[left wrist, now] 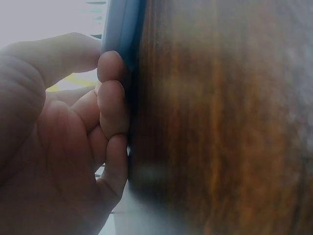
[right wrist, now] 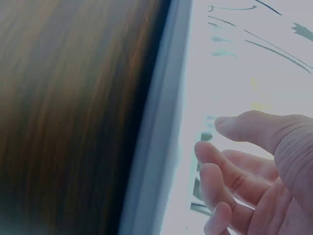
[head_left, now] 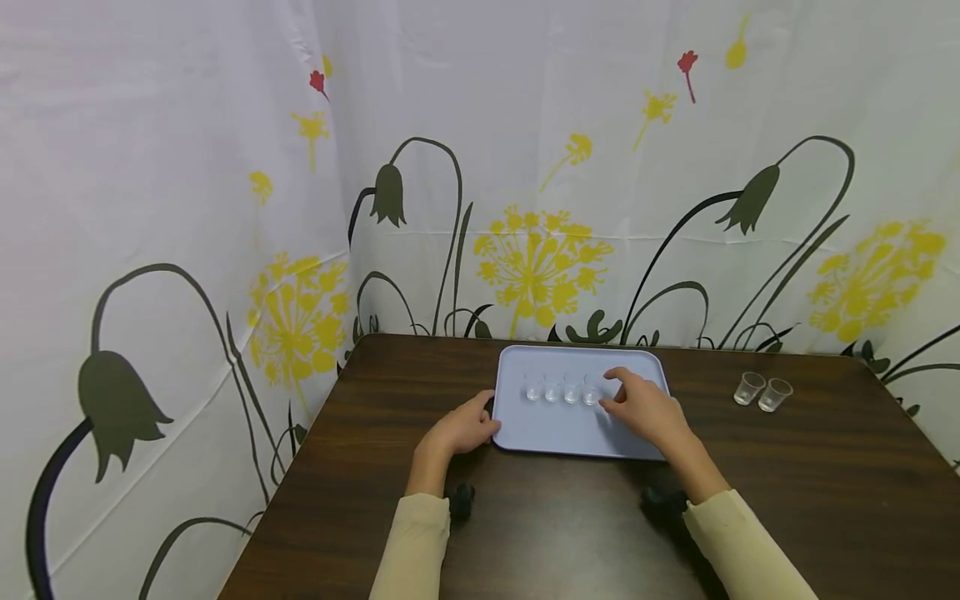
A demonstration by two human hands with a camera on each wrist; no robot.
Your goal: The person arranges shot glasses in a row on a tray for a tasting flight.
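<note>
A pale blue tray (head_left: 547,433) lies on the table, with several small clear cups (head_left: 552,392) in a row on it. My left hand (head_left: 462,426) grips the tray's left edge, thumb at the rim and fingertips pressed against its side. In the left wrist view, the left hand (left wrist: 73,117) pinches that blue edge (left wrist: 122,29). Over the tray's right half is my right hand (head_left: 647,407), thumb and forefinger apart beside the rightmost cup (head_left: 591,395). The right wrist view shows a gap between the right hand's (right wrist: 254,171) thumb and fingers, with nothing held there.
Two more small clear cups (head_left: 748,388) (head_left: 776,395) stand close together on the dark wooden table (head_left: 555,533), right of the tray. A white curtain (head_left: 525,100) with printed flowers hangs behind the table and along its left side.
</note>
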